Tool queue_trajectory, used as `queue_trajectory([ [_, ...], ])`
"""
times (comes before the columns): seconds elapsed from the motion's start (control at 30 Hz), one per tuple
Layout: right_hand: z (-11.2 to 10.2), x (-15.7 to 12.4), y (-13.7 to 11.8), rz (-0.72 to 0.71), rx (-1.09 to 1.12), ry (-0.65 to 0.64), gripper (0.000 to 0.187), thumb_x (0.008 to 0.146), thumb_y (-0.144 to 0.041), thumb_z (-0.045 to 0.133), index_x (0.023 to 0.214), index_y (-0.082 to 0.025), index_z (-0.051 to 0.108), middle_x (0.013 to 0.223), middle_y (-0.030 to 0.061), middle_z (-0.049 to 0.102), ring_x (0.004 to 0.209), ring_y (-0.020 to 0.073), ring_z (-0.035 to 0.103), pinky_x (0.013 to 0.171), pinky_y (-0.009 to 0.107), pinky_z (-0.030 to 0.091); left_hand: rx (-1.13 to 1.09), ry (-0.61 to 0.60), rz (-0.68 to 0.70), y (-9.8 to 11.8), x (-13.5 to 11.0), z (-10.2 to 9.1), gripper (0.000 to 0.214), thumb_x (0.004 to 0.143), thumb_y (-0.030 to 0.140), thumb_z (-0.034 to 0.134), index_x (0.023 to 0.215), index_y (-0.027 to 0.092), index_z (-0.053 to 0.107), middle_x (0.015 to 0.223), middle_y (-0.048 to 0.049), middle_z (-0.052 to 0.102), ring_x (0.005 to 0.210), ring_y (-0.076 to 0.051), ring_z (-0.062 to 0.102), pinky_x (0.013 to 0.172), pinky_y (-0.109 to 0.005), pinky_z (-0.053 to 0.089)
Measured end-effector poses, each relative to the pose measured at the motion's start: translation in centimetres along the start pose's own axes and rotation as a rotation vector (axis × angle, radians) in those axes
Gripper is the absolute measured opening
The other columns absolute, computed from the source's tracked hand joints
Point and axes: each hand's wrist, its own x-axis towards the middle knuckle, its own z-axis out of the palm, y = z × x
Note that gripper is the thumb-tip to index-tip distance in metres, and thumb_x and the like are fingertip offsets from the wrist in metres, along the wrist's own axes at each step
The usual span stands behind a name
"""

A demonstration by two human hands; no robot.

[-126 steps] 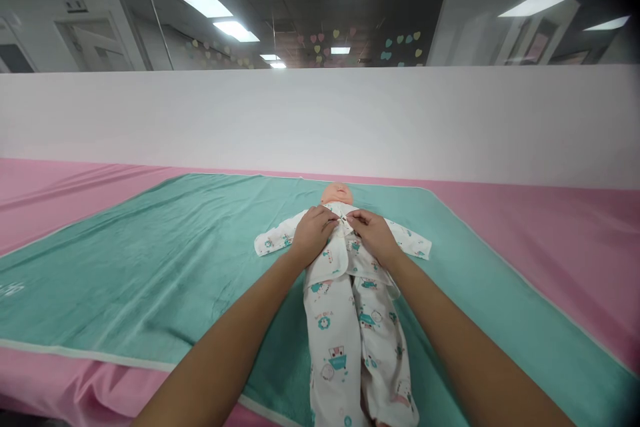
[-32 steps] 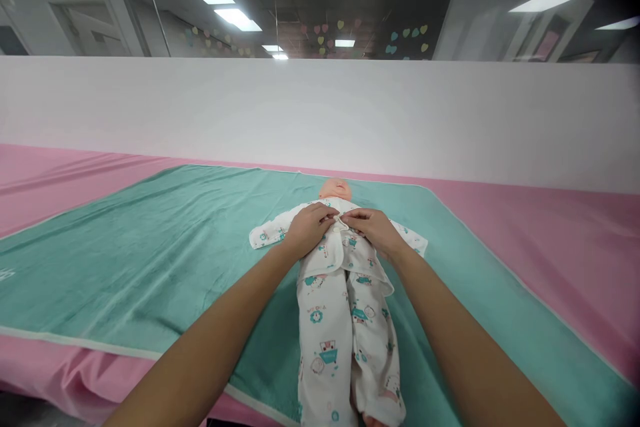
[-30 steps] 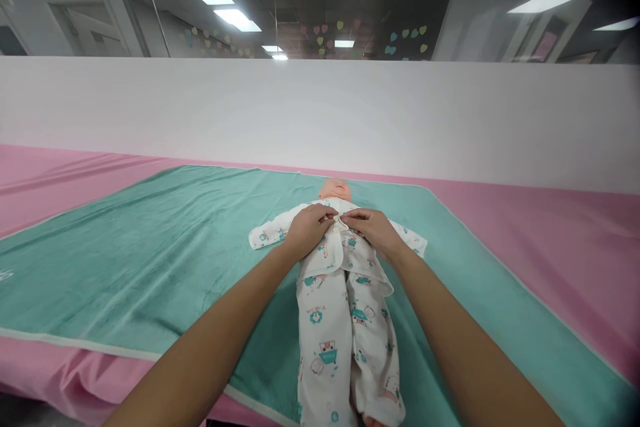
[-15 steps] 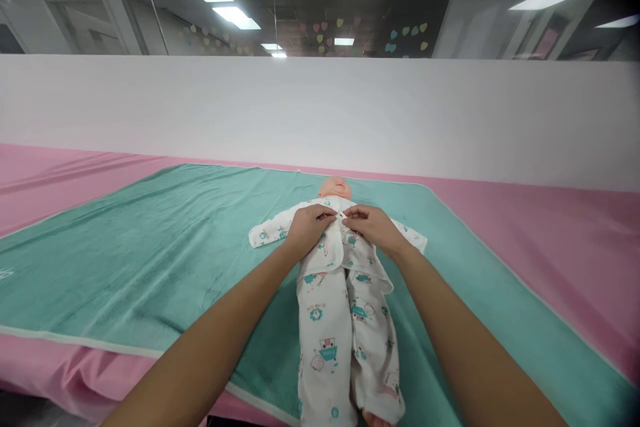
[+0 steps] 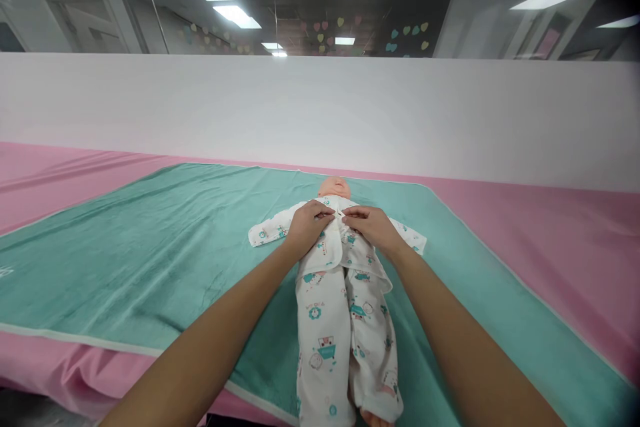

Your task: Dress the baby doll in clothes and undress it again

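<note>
A baby doll lies on its back, its head away from me and its arms spread out. It wears a white printed jacket and matching trousers. My left hand pinches one front edge of the jacket at the upper chest. Opposite it, my right hand pinches the other front edge, with a small gap between the fingertips. Below the hands the two front panels hang loose over the top of the trousers. A small dark spot shows between my fingers; I cannot tell what it is.
Under the doll is a green blanket with a pale border, spread over a pink sheet. A low white wall stands behind, topped by a mirror or glass showing ceiling lights and heart-shaped stickers.
Both hands stay at the jacket's upper front with only tiny finger movements. The doll keeps nearly the same position.
</note>
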Motion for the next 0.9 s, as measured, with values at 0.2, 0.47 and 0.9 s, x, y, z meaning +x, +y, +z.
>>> queue_trajectory([
  [0.2, 0.2, -0.1, -0.2, -0.016, -0.018, 0.010, 0.027, 0.069, -0.036, 0.064, 0.089, -0.019, 0.069, 0.071, -0.0008, 0.059, 0.062, 0.0101, 0.048, 0.058, 0.021, 0.039, -0.024, -0.003, -0.029, -0.3, 0.0, 0.0, 0.014, 0.080, 0.023, 0.060, 0.090, 0.022, 0.070, 0.096, -0.0013, 0.062, 0.098, -0.017, 0.057, 0.091, -0.029, 0.041],
  [0.47, 0.6, -0.4, -1.0, -0.075, -0.144, 0.020, 0.023, 0.070, -0.033, 0.061, 0.088, -0.020, 0.069, 0.071, -0.0017, 0.060, 0.063, 0.0102, 0.051, 0.061, 0.022, 0.040, -0.034, -0.015, -0.036, -0.1, 0.0, 0.1, 0.012, 0.081, 0.024, 0.059, 0.083, 0.023, 0.070, 0.092, -0.0007, 0.063, 0.096, -0.017, 0.057, 0.090, -0.029, 0.042],
  [0.9, 0.7, -0.4, -0.9, -0.067, -0.149, 0.028, 0.025, 0.069, -0.031, 0.061, 0.091, -0.020, 0.069, 0.077, -0.0010, 0.063, 0.065, 0.0102, 0.055, 0.063, 0.021, 0.043, 0.145, -0.040, 0.000, 0.4, 0.0, -0.4, 0.020, 0.082, 0.021, 0.055, 0.095, 0.024, 0.070, 0.094, 0.0009, 0.068, 0.093, -0.017, 0.058, 0.087, -0.029, 0.043],
])
